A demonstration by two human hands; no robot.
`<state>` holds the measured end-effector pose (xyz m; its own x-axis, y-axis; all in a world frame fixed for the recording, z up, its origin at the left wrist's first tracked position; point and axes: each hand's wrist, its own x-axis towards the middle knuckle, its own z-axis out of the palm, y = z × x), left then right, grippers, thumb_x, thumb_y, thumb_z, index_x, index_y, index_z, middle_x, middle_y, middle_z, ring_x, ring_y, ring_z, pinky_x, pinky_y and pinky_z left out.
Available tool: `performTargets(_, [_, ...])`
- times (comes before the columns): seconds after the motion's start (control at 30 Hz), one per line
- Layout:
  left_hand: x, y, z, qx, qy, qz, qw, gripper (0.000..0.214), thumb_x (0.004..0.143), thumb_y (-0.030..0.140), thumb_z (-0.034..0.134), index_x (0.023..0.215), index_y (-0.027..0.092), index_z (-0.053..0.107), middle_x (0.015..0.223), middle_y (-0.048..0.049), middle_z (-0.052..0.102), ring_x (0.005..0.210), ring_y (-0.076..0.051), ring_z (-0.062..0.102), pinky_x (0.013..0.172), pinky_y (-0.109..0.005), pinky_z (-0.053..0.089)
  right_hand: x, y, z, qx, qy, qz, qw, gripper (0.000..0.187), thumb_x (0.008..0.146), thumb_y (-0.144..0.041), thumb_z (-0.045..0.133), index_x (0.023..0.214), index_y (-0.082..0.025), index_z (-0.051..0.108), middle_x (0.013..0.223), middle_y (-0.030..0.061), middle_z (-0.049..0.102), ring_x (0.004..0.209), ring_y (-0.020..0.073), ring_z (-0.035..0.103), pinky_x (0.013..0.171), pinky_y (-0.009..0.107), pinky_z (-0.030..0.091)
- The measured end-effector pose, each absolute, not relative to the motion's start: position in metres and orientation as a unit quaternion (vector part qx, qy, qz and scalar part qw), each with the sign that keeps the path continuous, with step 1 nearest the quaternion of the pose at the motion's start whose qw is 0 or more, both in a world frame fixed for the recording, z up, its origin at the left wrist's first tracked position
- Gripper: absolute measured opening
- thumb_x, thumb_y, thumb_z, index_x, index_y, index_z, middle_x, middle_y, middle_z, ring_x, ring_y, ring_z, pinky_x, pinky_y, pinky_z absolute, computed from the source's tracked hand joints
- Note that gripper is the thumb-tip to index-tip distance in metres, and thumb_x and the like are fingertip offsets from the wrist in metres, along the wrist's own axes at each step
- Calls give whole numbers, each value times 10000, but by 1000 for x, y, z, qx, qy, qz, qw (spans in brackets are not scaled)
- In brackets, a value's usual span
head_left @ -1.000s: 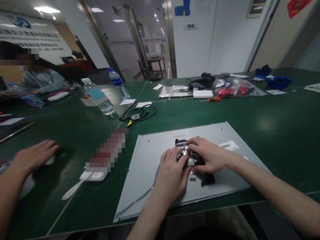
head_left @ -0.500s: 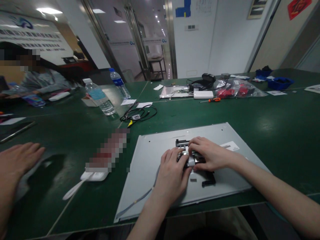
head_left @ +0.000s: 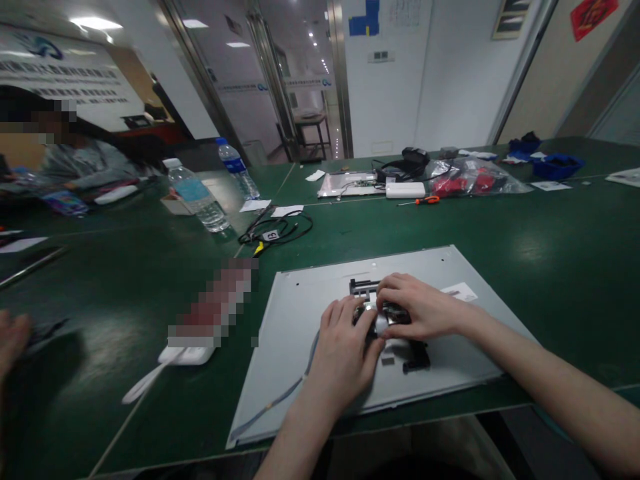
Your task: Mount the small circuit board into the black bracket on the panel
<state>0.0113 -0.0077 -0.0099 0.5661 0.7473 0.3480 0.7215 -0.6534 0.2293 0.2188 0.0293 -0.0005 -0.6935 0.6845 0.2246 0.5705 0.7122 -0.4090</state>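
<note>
A flat, light grey panel (head_left: 280, 333), seemingly the back of a display, lies on the green table in front of me. On its middle sits a black bracket (head_left: 417, 360) with a dark electronic part under my fingers. My left hand (head_left: 347, 333) is curled over the left side of this part, thumb and fingertips pressing on it. From the right, my right hand (head_left: 417, 307) grips the other side with bent fingers. Between the two thumbs shows a silver-grey strip (head_left: 381, 324). A grey cable (head_left: 290, 398) runs from beneath my left hand toward the panel's lower left corner.
Left of the panel lies a white power strip or case (head_left: 187, 353) with a strap, partly blurred out. Beyond it are a black cable (head_left: 295, 230) and water bottles (head_left: 197, 197). An orange screwdriver (head_left: 425, 200) lies farther back. Another person's hand (head_left: 11, 337) is at the left edge.
The other person's hand has drawn away to the left. The silver-grey strip between my thumbs looks slightly more curved; my hands stay almost in place.
</note>
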Motion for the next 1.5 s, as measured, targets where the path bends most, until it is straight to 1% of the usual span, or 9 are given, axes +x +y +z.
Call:
performTargets(0.13, [11, -8, -9, 886, 418, 199, 33, 378, 833, 243, 583, 1202, 218, 505, 1264, -98, 484, 1219, -301, 406, 1034, -547, 308, 215, 26, -1, -355, -903, 145, 192, 285, 790, -340, 621, 1016, -175, 572, 1010, 85, 557, 956, 227, 483, 870, 386, 387])
performTargets(0.2, [11, -8, -9, 886, 420, 194, 35, 379, 835, 247, 582, 1204, 215, 502, 1264, -97, 486, 1219, -295, 409, 1043, -537, 302, 215, 26, -1, -357, -903, 145, 191, 273, 787, -323, 620, 1012, -175, 571, 994, 81, 567, 938, 223, 490, 855, 380, 391])
performTargets(0.27, [11, -8, -9, 886, 418, 195, 43, 392, 835, 251, 584, 1215, 220, 493, 1256, -94, 494, 1205, -286, 427, 1037, -524, 318, 215, 27, -1, -356, -904, 146, 187, 268, 793, -330, 622, 1011, -181, 575, 983, 77, 577, 927, 222, 498, 848, 380, 391])
performTargets(0.37, [10, -8, -10, 885, 415, 202, 60, 418, 836, 246, 582, 1239, 229, 473, 1250, -91, 500, 1179, -278, 455, 989, -493, 384, 217, 29, 1, -351, -907, 152, 178, 249, 812, -338, 619, 1012, -193, 584, 987, 74, 591, 922, 217, 516, 835, 374, 397])
performTargets(0.47, [10, -9, -11, 880, 423, 204, 68, 426, 835, 234, 578, 1247, 230, 467, 1254, -88, 493, 1161, -273, 466, 960, -464, 418, 218, 31, 1, -349, -907, 156, 175, 224, 830, -311, 611, 1022, -199, 589, 1012, 75, 604, 940, 214, 532, 825, 366, 406])
performTargets(0.63, [10, -9, -11, 882, 418, 208, 65, 398, 837, 240, 574, 1223, 222, 481, 1238, -94, 497, 1142, -285, 472, 949, -484, 420, 219, 32, 0, -350, -905, 165, 177, 246, 822, -296, 630, 1047, -202, 595, 1023, 76, 611, 952, 213, 539, 823, 358, 419])
performTargets(0.77, [10, -9, -11, 880, 426, 199, 69, 382, 840, 245, 573, 1211, 219, 487, 1244, -93, 489, 1148, -281, 464, 958, -473, 414, 220, 32, 0, -351, -904, 169, 177, 247, 828, -310, 625, 1046, -197, 595, 1026, 79, 600, 946, 211, 539, 823, 353, 425])
performTargets(1.17, [10, -8, -11, 883, 415, 213, 57, 378, 836, 242, 576, 1203, 220, 492, 1212, -98, 510, 1109, -281, 493, 912, -468, 438, 220, 32, 0, -345, -904, 176, 180, 246, 822, -322, 622, 1028, -192, 591, 1006, 83, 585, 909, 209, 534, 781, 342, 427])
performTargets(1.5, [11, -8, -10, 881, 422, 202, 69, 380, 838, 243, 578, 1208, 226, 493, 1222, -86, 496, 1124, -274, 473, 944, -458, 419, 220, 31, 1, -350, -904, 173, 173, 251, 823, -321, 614, 1036, -191, 591, 1011, 82, 587, 918, 212, 536, 793, 346, 429])
